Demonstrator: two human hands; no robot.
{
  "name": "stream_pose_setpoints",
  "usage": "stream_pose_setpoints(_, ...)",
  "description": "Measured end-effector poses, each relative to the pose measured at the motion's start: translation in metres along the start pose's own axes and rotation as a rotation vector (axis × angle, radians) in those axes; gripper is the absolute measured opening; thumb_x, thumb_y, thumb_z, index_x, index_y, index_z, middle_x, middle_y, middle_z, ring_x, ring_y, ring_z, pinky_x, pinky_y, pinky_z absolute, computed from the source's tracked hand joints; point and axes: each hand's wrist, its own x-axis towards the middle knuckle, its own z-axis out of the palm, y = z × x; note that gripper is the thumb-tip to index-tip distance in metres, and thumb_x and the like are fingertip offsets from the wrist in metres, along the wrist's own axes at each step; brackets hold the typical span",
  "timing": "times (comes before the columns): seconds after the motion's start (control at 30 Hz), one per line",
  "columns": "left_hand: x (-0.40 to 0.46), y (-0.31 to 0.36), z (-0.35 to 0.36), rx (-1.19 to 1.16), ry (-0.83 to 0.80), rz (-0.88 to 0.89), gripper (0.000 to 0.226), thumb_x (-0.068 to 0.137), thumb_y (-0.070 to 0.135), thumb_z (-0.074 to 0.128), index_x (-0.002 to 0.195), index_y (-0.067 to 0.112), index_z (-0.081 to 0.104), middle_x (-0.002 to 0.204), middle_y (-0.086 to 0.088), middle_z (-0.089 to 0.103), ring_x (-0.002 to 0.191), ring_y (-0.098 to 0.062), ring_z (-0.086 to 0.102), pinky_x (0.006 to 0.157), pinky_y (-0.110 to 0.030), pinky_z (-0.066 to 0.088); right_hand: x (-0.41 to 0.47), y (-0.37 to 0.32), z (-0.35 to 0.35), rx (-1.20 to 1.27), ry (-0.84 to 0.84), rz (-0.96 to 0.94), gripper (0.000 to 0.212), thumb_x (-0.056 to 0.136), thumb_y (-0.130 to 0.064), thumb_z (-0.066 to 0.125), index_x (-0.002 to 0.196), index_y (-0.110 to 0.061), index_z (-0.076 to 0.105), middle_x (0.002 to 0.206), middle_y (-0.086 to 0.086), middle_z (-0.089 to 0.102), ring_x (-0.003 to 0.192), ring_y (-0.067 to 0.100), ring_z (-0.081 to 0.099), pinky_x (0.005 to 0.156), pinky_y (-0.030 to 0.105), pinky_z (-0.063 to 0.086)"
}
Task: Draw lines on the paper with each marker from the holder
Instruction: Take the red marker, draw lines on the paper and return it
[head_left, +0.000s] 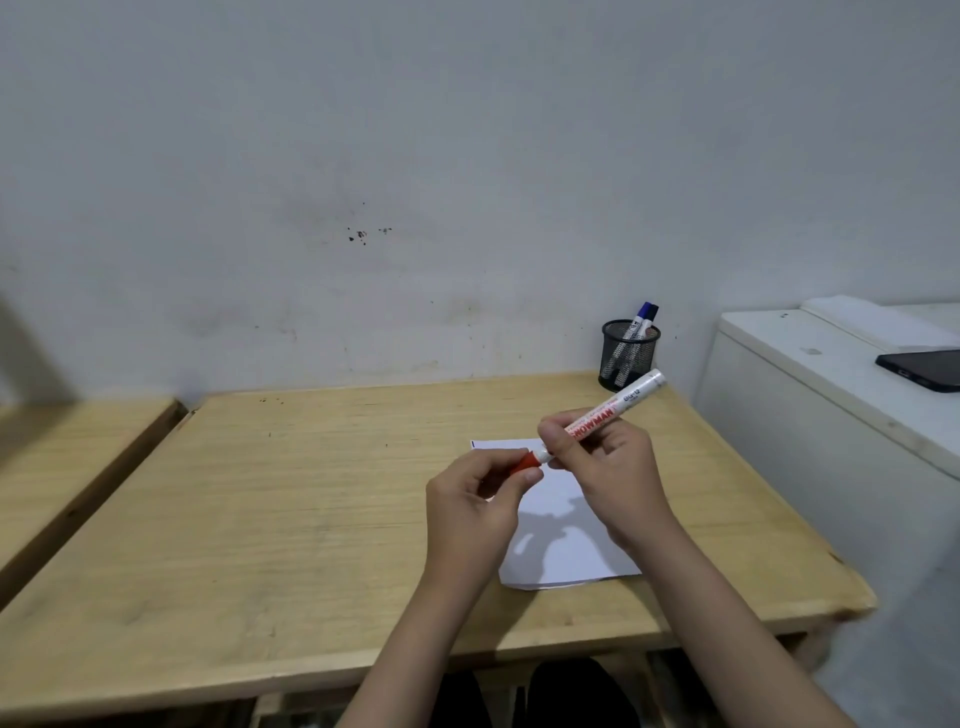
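Observation:
My right hand (605, 467) grips the white barrel of a red marker (618, 402), held slanted above the white paper (566, 551). My left hand (472, 499) pinches the marker's red cap (525, 462) at its lower end; cap and barrel look joined. The paper lies on the wooden table (311, 509), partly covered by both hands, with a short dark mark at its far left corner. A black mesh holder (628, 358) stands at the table's back right corner with two markers, blue-capped and dark-capped (643, 317), upright in it.
A white cabinet (810, 395) stands right of the table with a black phone (924, 369) on top. A second wooden table (67, 457) sits at the left. A pale wall rises right behind the table.

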Motion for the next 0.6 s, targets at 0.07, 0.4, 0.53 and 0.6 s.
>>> stream_pose_setpoints(0.07, 0.003, -0.003, -0.001, 0.017, -0.03, 0.002, 0.018, 0.076, 0.005, 0.072, 0.082, 0.022, 0.075, 0.079, 0.008, 0.076, 0.077, -0.009, 0.07, 0.075, -0.024, 0.057, 0.002, 0.0, -0.002, 0.025, -0.016, 0.003, 0.006, 0.079, -0.008, 0.071, 0.085, -0.008, 0.07, 0.066, -0.005, 0.07, 0.069, 0.007, 0.066, 0.072, 0.024, 0.056)
stream_pose_setpoints(0.4, 0.056, -0.02, -0.031, 0.119, -0.074, -0.097, 0.021, 0.08, 0.0, 0.067, 0.085, 0.019, 0.074, 0.073, 0.014, 0.071, 0.067, 0.005, 0.064, 0.075, -0.018, 0.053, 0.013, 0.006, -0.018, 0.11, -0.049, 0.03, 0.03, 0.079, -0.011, 0.068, 0.108, -0.013, 0.065, 0.074, -0.009, 0.07, 0.084, 0.016, 0.071, 0.088, 0.028, 0.055)
stream_pose_setpoints(0.53, 0.1, -0.035, -0.047, 0.319, -0.018, -0.125, 0.018, 0.079, -0.003, 0.066, 0.091, 0.01, 0.07, 0.074, 0.01, 0.064, 0.061, 0.008, 0.059, 0.057, -0.001, 0.043, 0.014, 0.02, -0.016, 0.108, 0.017, 0.103, 0.031, 0.074, -0.023, 0.07, 0.104, -0.016, 0.067, 0.07, -0.004, 0.074, 0.084, 0.016, 0.068, 0.083, 0.027, 0.057)
stream_pose_setpoints(0.6, 0.121, -0.049, -0.051, 0.41, -0.035, -0.184, 0.018, 0.077, -0.002, 0.067, 0.086, 0.013, 0.067, 0.072, 0.008, 0.064, 0.068, -0.005, 0.061, 0.055, -0.008, 0.045, 0.017, 0.027, -0.014, 0.092, 0.042, 0.137, 0.022, 0.079, -0.018, 0.07, 0.1, -0.017, 0.068, 0.07, -0.005, 0.075, 0.081, 0.011, 0.069, 0.075, 0.024, 0.058)
